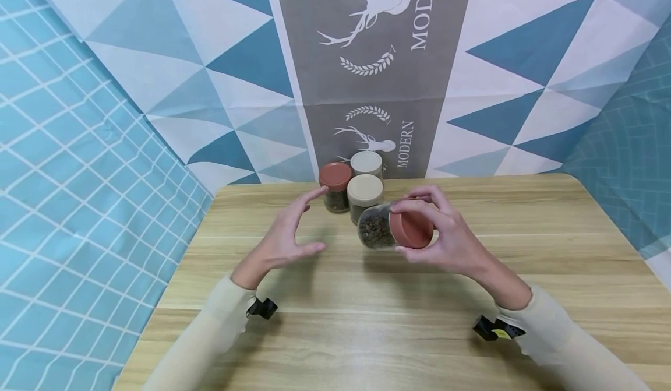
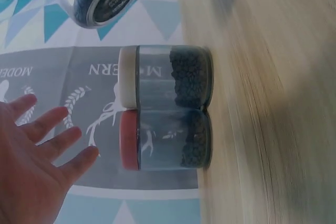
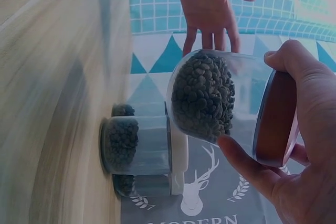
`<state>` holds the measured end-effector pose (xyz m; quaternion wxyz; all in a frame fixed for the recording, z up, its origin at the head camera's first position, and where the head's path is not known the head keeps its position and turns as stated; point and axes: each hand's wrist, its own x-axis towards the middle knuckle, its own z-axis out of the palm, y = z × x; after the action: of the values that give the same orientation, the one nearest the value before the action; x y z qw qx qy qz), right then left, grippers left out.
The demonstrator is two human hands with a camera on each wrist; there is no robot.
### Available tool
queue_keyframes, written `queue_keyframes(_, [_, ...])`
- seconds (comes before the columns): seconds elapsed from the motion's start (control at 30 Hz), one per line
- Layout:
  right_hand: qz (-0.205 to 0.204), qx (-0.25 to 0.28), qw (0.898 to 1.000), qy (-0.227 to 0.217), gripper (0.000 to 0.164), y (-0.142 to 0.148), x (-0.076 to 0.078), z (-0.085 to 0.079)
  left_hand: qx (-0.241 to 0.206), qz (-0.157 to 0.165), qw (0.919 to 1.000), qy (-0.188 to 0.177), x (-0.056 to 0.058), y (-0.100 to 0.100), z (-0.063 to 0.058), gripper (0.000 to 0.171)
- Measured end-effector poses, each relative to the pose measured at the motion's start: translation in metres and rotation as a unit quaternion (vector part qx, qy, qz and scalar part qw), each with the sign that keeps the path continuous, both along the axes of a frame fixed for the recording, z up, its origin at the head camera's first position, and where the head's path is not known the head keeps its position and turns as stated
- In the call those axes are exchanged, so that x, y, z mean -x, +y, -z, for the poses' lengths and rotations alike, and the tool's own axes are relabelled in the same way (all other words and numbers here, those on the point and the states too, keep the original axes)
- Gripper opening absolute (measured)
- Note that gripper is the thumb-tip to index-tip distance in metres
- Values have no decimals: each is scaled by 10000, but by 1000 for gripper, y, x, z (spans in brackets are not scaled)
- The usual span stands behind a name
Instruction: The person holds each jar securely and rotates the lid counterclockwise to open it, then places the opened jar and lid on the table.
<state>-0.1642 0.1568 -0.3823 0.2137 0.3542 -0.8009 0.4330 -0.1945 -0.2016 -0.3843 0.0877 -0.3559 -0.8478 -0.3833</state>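
Note:
My right hand (image 1: pixel 442 228) grips a clear jar (image 3: pixel 236 85) by its red-brown lid (image 1: pixel 411 229), holding it tilted above the table. Dark beans (image 3: pixel 202 93) lie heaped toward the jar's base. To the left, my left hand (image 1: pixel 288 231) is held with fingers spread and nothing in it. Just beyond its fingertips stands a red-lidded jar (image 1: pixel 336 184). Beside that are a front cream-lidded jar (image 1: pixel 365 190) and a paler-lidded jar (image 1: pixel 367 162) behind it. In the left wrist view, the standing jars hold dark beans and the left palm (image 2: pixel 31 166) faces up, apart from them.
The wooden table (image 1: pixel 335 327) carries the jars near its back edge. Behind it hangs a patterned cloth (image 1: pixel 377 88) with deer heads and triangles. A blue gridded cloth (image 1: pixel 78 204) covers the left side. Each wrist wears a small black camera (image 1: pixel 262 308).

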Motion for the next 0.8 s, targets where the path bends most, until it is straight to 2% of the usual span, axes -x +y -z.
queue_keyframes(0.13, [-8,-36,10000,-71,70,-1,0,1,23,33,10000,25,-2,5,1,127])
queue_keyframes(0.3, [-10,-50,10000,-2,70,-1,1,2,16,178,9998,35,-3,15,5,115])
queue_keyframes(0.4, [-13,-47,10000,49,70,-1,1,2,129,170,9998,49,-4,23,8,119])
queue_keyframes(0.8, [-27,-95,9999,58,71,-2,0,3,336,294,9963,739,-4,50,14,130])
